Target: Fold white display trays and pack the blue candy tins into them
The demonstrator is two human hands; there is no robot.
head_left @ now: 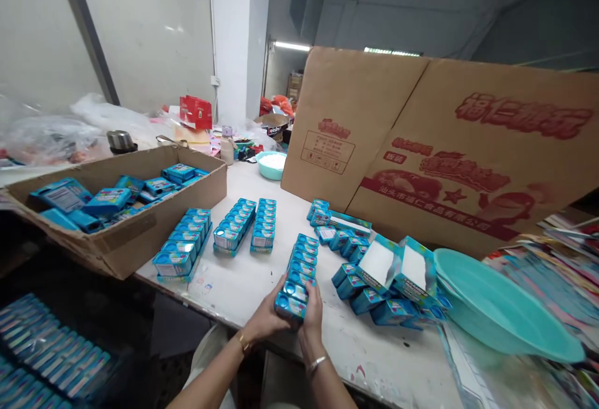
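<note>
Near the table's front edge, a row of small blue boxes (pixel 302 265) stands packed one behind another. My left hand (pixel 269 312) wraps its near left side, while my right hand (pixel 312 315) presses its near right side with the thumb on top. Whether a tray lies under this row is hidden. To the left, three similar rows stand in shallow blue trays: a near-left row (pixel 183 244), a middle row (pixel 235 225) and a shorter-looking row (pixel 264 225). Right of my hands are loose blue boxes (pixel 367 300), with two blue trays (pixel 378 262) showing white insides lying on them.
A cardboard carton (pixel 154 228) of jumbled blue boxes stands at the left table edge. A large printed cardboard sheet (pixel 421 147) rises behind. Turquoise basins (pixel 496 303) sit at right, and a small turquoise bowl (pixel 270 169) at the back. Packed blue boxes (pixel 51 346) lie lower left.
</note>
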